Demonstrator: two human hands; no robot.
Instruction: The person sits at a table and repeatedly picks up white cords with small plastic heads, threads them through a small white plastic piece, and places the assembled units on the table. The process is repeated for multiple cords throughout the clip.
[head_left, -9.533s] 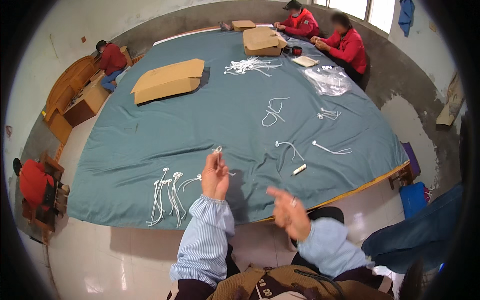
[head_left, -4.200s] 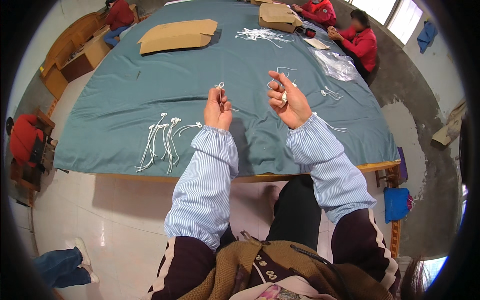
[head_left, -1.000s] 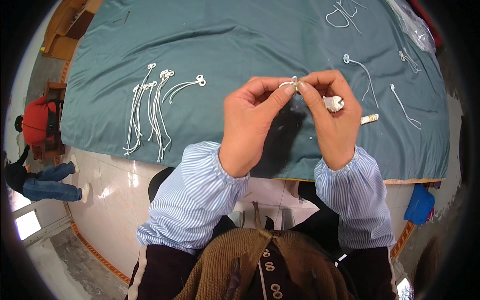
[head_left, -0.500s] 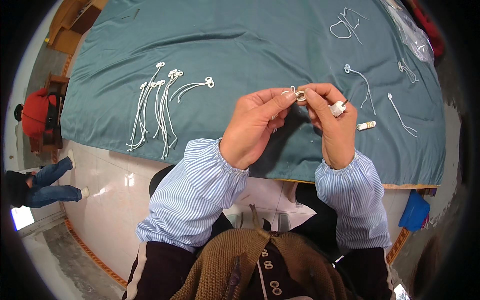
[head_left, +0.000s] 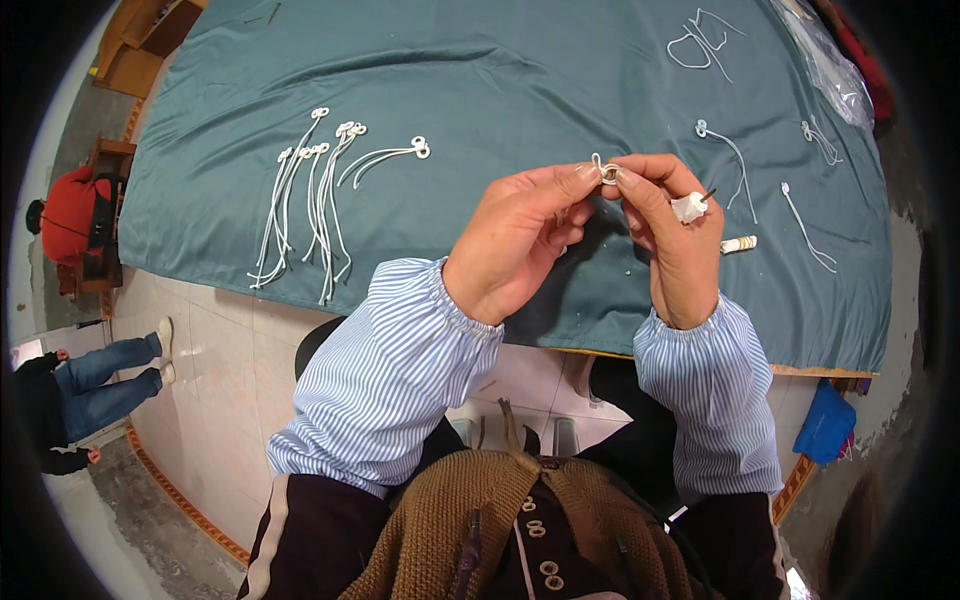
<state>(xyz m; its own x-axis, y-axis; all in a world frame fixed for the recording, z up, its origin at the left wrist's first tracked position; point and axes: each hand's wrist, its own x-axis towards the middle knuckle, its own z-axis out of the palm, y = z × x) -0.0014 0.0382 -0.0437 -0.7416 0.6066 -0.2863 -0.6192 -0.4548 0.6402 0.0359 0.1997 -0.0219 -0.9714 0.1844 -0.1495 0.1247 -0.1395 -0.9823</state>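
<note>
Above the cloth, my left hand [head_left: 515, 245] and my right hand [head_left: 682, 250] meet, pinching a small looped white cord [head_left: 608, 176] between thumbs and forefingers. One narrow loop of it stands up at the left fingertips, and a rounder loop lies beside the right thumb. Most of the cord's length is hidden behind my fingers. Tucked between the fingers of my right hand is a thin pointed tool with a white-wrapped handle [head_left: 689, 208]. Close to that hand, a small white roll with yellowish bands [head_left: 739, 244] lies on the cloth.
A teal cloth [head_left: 480, 95] covers the table. Several knotted white cords [head_left: 327, 225] lie at left, another knotted cord [head_left: 421, 148] nearby. More cords [head_left: 738, 165] and a clear plastic bag [head_left: 830, 70] are at right. At far left stands a person in jeans [head_left: 110, 390].
Both my hands have risen slightly with the cord, and its narrow loop now stands taller. The person at far left has come further into view.
</note>
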